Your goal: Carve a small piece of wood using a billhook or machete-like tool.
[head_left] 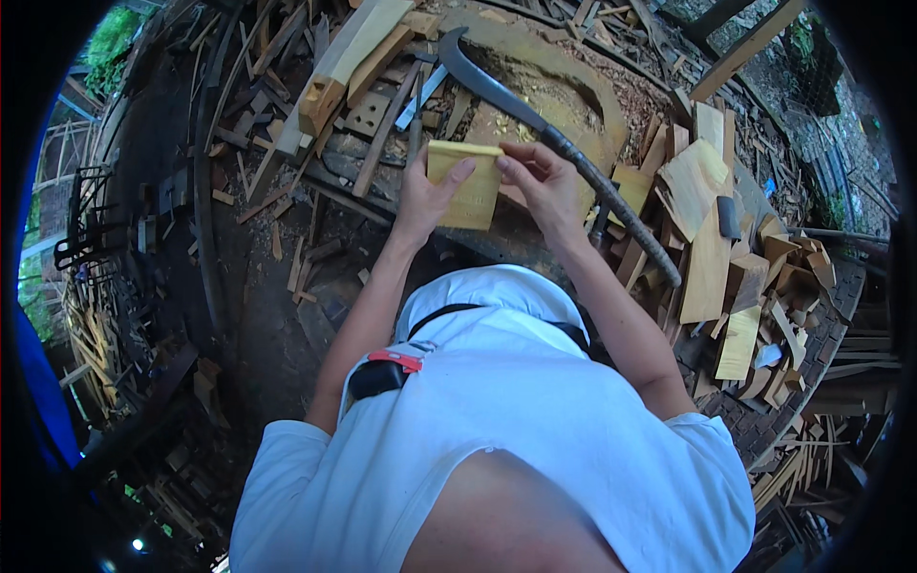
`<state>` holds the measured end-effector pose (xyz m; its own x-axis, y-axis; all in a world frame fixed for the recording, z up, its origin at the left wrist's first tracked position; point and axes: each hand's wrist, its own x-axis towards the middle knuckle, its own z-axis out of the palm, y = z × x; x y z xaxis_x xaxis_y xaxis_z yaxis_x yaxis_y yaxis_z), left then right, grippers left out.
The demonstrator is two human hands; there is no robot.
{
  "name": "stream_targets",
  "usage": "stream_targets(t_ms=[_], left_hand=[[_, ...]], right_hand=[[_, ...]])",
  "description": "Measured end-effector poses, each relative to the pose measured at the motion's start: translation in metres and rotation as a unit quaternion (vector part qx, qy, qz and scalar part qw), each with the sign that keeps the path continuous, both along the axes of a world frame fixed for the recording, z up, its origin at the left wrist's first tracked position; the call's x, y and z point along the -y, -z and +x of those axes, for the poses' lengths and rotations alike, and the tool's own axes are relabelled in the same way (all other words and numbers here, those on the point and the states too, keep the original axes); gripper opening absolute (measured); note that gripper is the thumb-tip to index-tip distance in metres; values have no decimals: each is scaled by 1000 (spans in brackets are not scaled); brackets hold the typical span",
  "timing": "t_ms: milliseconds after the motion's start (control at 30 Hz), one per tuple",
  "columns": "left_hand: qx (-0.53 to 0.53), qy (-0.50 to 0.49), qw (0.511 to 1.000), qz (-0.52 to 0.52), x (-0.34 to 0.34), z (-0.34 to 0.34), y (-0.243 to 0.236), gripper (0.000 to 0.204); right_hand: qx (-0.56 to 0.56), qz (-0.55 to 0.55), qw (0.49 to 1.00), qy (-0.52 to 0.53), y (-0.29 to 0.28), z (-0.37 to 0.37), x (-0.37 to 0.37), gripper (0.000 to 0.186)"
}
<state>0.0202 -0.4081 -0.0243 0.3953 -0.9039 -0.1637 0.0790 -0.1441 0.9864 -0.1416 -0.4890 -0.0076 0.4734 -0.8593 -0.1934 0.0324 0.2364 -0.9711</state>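
Note:
A small yellow wooden board [472, 202] is raised in front of me, above the work area. My left hand [425, 196] grips its left side, with the thumb laid flat across the face. At the upper right corner, my right hand [546, 183] pinches the board's top edge between thumb and fingertips. Just beyond the hands lies a long billhook with a curved dark blade [482, 84]. Its long dark handle [619, 205] slants toward me, past my right hand. Under the blade is a worn wooden block [573, 81] strewn with yellow chips.
To the right, cut wood blocks and flat boards [705, 263] are heaped on a bench. Long timber pieces [358, 43] and offcuts crowd the far left. A black and red tape measure [380, 372] is at my waist. Scraps litter the dark floor [272, 277].

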Motion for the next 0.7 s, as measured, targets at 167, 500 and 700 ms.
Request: stream_targets(t_ms=[167,500,700], left_hand=[[96,9,995,-5,-4,-4,-5,36],[-200,8,979,37,-7,-4,10,35],[-361,40,917,166,-6,-5,8,46]], right_hand=[[-3,19,1000,17,10,-4,-2,25],[69,139,986,-53,19,-8,0,32],[72,120,984,-113,10,-9,0,42]])
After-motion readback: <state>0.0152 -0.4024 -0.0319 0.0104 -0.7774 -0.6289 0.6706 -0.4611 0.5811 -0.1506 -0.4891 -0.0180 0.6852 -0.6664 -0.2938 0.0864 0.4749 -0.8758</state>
